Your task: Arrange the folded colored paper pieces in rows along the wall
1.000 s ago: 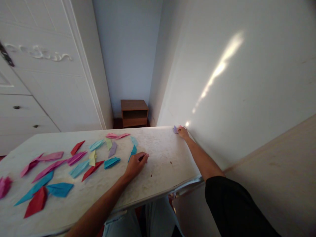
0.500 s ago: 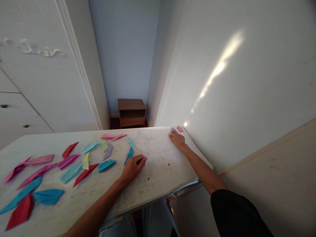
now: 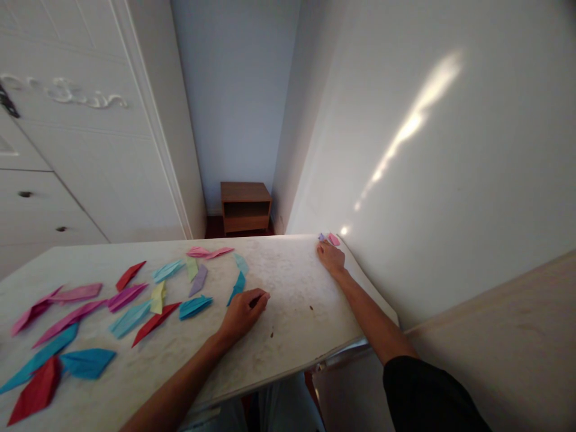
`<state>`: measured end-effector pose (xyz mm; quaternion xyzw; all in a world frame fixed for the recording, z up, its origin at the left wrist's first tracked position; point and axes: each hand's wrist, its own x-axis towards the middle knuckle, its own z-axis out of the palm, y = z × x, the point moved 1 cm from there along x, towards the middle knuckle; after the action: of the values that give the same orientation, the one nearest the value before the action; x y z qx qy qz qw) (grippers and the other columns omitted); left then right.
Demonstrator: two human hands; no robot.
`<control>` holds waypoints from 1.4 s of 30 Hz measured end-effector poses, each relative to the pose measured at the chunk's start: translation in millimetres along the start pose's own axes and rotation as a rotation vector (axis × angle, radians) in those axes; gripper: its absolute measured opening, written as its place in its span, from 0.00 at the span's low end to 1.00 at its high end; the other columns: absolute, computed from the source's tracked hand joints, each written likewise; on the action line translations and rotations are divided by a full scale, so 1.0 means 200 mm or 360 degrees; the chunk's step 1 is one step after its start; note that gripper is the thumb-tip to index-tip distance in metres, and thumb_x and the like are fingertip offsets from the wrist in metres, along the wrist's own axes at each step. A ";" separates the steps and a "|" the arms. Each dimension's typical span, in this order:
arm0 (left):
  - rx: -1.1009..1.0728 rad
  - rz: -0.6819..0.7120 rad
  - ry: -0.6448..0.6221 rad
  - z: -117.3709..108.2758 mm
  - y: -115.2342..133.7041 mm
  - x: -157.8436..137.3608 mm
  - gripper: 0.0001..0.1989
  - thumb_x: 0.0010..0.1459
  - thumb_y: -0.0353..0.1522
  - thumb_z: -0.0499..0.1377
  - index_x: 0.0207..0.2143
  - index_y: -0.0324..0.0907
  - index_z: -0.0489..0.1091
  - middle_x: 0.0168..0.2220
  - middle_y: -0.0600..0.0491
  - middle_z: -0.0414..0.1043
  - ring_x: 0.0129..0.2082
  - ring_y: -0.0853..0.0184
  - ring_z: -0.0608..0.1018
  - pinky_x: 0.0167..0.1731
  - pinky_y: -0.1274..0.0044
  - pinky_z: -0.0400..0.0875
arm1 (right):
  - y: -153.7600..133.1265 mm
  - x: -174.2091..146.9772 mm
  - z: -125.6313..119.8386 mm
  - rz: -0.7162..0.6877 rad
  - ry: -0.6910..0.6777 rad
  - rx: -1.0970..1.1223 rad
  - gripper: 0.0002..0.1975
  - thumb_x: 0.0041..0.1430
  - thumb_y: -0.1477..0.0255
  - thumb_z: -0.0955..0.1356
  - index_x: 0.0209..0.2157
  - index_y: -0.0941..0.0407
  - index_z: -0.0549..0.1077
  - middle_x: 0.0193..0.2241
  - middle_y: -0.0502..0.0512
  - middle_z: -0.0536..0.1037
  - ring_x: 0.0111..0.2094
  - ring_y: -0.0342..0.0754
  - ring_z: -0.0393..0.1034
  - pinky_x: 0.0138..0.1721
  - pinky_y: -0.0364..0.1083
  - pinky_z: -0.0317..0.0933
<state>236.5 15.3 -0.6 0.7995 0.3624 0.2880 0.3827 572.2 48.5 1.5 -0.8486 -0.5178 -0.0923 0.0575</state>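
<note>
My left hand (image 3: 246, 312) rests on the white tabletop (image 3: 297, 336), its fingers curled in and the thumb against them; I see nothing held in it. A blue folded paper piece (image 3: 236, 288) lies just behind its knuckles, with a pale blue piece (image 3: 241, 263) beyond. At the far right corner, my right hand (image 3: 332, 257) is closed, its fingertips at a small purple folded paper piece (image 3: 321, 237). The fingertips are partly hidden by the hand. Beside them lies a pink folded paper piece (image 3: 333, 239).
Several folded paper pieces are spread over the table's left side, among them a red one (image 3: 35, 390), a blue one (image 3: 89, 363) and a magenta one (image 3: 126, 296). A wall (image 3: 450, 240) borders the right edge. A white cabinet (image 3: 112, 168) and brown nightstand (image 3: 245, 207) stand behind.
My right hand has drawn slightly back toward me, its fingers more curled, and more of the purple paper shows. The left hand has barely moved. The whole view has shifted a little.
</note>
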 end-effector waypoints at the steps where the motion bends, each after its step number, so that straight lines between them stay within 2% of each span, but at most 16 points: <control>1: 0.0014 0.0000 0.0001 0.00 0.00 0.00 0.19 0.62 0.41 0.49 0.26 0.40 0.70 0.23 0.54 0.71 0.24 0.69 0.71 0.26 0.78 0.61 | 0.00 0.00 0.00 0.0000 0.0016 0.0008 0.20 0.68 0.63 0.55 0.52 0.47 0.72 0.59 0.52 0.67 0.43 0.50 0.73 0.42 0.48 0.65; 6: 0.0044 0.0000 -0.0024 0.00 -0.01 0.00 0.19 0.62 0.41 0.49 0.28 0.40 0.72 0.23 0.54 0.71 0.25 0.68 0.71 0.27 0.78 0.62 | 0.01 -0.02 0.01 0.0029 0.0081 0.0037 0.21 0.69 0.64 0.53 0.56 0.48 0.68 0.63 0.53 0.62 0.48 0.50 0.71 0.44 0.48 0.65; 13: 0.0044 -0.0010 -0.0018 0.00 0.00 0.00 0.19 0.62 0.41 0.49 0.28 0.40 0.73 0.24 0.53 0.72 0.25 0.68 0.72 0.27 0.78 0.63 | 0.00 -0.03 0.01 0.0100 0.0070 0.0057 0.19 0.66 0.67 0.56 0.50 0.51 0.73 0.55 0.57 0.72 0.39 0.50 0.74 0.40 0.47 0.65; 17: 0.0024 0.0001 -0.0006 0.00 -0.01 0.00 0.19 0.62 0.41 0.49 0.28 0.40 0.73 0.23 0.53 0.72 0.25 0.68 0.72 0.27 0.78 0.63 | 0.00 -0.03 0.01 0.0135 0.0075 0.0100 0.19 0.65 0.67 0.57 0.49 0.52 0.74 0.53 0.58 0.73 0.38 0.51 0.74 0.40 0.49 0.65; 22: -0.0017 -0.0049 -0.0003 0.01 -0.02 0.00 0.19 0.61 0.42 0.50 0.28 0.40 0.73 0.23 0.55 0.71 0.23 0.69 0.71 0.24 0.79 0.63 | 0.02 -0.02 0.01 0.0157 0.0114 0.0193 0.20 0.65 0.69 0.58 0.54 0.52 0.70 0.52 0.59 0.74 0.41 0.51 0.73 0.42 0.49 0.65; 26: -0.0074 -0.0065 0.0008 0.00 -0.01 0.00 0.19 0.61 0.43 0.50 0.28 0.40 0.72 0.22 0.55 0.70 0.21 0.70 0.70 0.23 0.80 0.63 | 0.03 -0.04 0.00 0.0113 0.0189 0.0303 0.19 0.64 0.72 0.57 0.53 0.53 0.71 0.54 0.57 0.72 0.47 0.51 0.71 0.47 0.48 0.63; 30: -0.0158 -0.0106 0.0062 0.00 0.00 0.00 0.18 0.59 0.43 0.52 0.27 0.40 0.72 0.21 0.55 0.70 0.20 0.71 0.70 0.21 0.80 0.63 | 0.01 -0.11 -0.02 -0.0049 0.0254 0.0440 0.18 0.64 0.73 0.57 0.50 0.55 0.73 0.51 0.57 0.74 0.48 0.50 0.70 0.49 0.46 0.62; 35: -0.0373 -0.0241 0.0152 0.00 0.00 0.00 0.17 0.57 0.43 0.53 0.28 0.39 0.72 0.21 0.56 0.69 0.17 0.72 0.69 0.19 0.81 0.64 | -0.08 -0.30 -0.04 -0.0360 0.0263 0.0636 0.17 0.62 0.73 0.58 0.46 0.55 0.74 0.47 0.56 0.76 0.46 0.48 0.71 0.49 0.45 0.63; 40: -0.0347 -0.0232 0.0281 0.00 0.01 -0.02 0.17 0.57 0.43 0.53 0.27 0.39 0.72 0.20 0.56 0.69 0.17 0.72 0.69 0.19 0.81 0.63 | -0.17 -0.47 -0.06 -0.0797 0.0166 0.0998 0.15 0.60 0.71 0.59 0.41 0.53 0.76 0.42 0.55 0.78 0.38 0.48 0.73 0.43 0.46 0.66; 42: -0.0224 -0.0174 0.0311 0.00 0.02 -0.03 0.17 0.58 0.42 0.52 0.26 0.40 0.72 0.20 0.56 0.69 0.18 0.72 0.68 0.21 0.80 0.62 | -0.18 -0.49 -0.06 -0.0887 0.0146 0.1180 0.14 0.59 0.69 0.60 0.38 0.53 0.76 0.40 0.55 0.78 0.33 0.47 0.72 0.39 0.46 0.66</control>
<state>233.7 8.6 1.1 0.7180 0.4198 0.3679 0.4158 495.6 -22.2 -7.2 -0.5943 -0.7211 0.0497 0.3527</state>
